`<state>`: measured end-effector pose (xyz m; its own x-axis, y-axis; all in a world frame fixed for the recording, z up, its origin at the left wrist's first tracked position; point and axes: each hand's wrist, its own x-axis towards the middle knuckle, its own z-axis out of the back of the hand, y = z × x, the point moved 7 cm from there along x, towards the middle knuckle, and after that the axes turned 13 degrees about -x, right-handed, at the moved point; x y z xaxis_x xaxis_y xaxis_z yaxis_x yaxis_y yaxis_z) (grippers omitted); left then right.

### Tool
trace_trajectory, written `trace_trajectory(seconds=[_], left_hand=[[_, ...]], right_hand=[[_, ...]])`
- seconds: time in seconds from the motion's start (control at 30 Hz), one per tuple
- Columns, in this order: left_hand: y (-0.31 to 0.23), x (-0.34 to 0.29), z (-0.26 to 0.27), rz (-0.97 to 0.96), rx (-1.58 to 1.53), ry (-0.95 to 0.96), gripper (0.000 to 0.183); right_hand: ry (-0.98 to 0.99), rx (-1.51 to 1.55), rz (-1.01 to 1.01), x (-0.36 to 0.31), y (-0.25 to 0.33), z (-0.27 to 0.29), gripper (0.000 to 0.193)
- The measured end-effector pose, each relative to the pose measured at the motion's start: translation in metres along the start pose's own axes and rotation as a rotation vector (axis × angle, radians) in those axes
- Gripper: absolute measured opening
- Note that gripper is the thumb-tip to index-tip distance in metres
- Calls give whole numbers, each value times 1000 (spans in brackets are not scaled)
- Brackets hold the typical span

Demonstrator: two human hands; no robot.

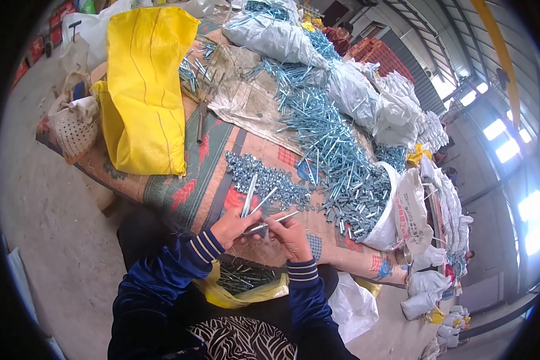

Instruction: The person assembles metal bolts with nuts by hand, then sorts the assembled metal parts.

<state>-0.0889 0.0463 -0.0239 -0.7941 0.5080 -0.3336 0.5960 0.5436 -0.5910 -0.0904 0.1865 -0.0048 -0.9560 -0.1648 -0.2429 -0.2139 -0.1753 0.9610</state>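
Note:
Near the front edge of the table, my left hand (231, 228) is closed around several slim metal rods (249, 197) that stick up and to the right from its fingers. Close beside it, my right hand (291, 239) pinches another metal rod (285, 216) between thumb and fingers, its tip pointing right. The rod's other end lies by the left hand's fingers, where the small parts are too fine to make out. Just beyond both hands spreads a pile of small nuts (264, 180). Below them, an open yellow bag (270, 295) holds darker rods (240, 277).
Long bluish rods (324, 120) heap across the table's middle, with short metal sleeves (357, 201) at their right end by a white sack (387, 225). A yellow woven bag (147, 90) stands on the left beside a perforated basket (72, 129). A person (339, 39) is at the far side.

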Motion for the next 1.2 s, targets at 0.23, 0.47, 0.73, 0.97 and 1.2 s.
trace_trajectory(seconds=[0.23, 0.47, 0.73, 0.97, 1.2], left_hand=[[15, -1, -7, 253, 40, 327, 24], [-2, -2, -15, -351, 340, 152, 21], [6, -4, -15, 76, 39, 250, 24], [-3, -11, -18, -142, 118, 154, 16], [-7, -15, -16, -308, 185, 61, 13]], right_hand=[[-68, -40, 164, -8, 40, 23, 12], [-202, -140, 243, -23, 55, 28, 13], [-210, -86, 246, -21, 59, 31, 17], [-113, -289, 210, -19, 50, 20, 19], [-386, -15, 313, -19, 60, 27, 27]])
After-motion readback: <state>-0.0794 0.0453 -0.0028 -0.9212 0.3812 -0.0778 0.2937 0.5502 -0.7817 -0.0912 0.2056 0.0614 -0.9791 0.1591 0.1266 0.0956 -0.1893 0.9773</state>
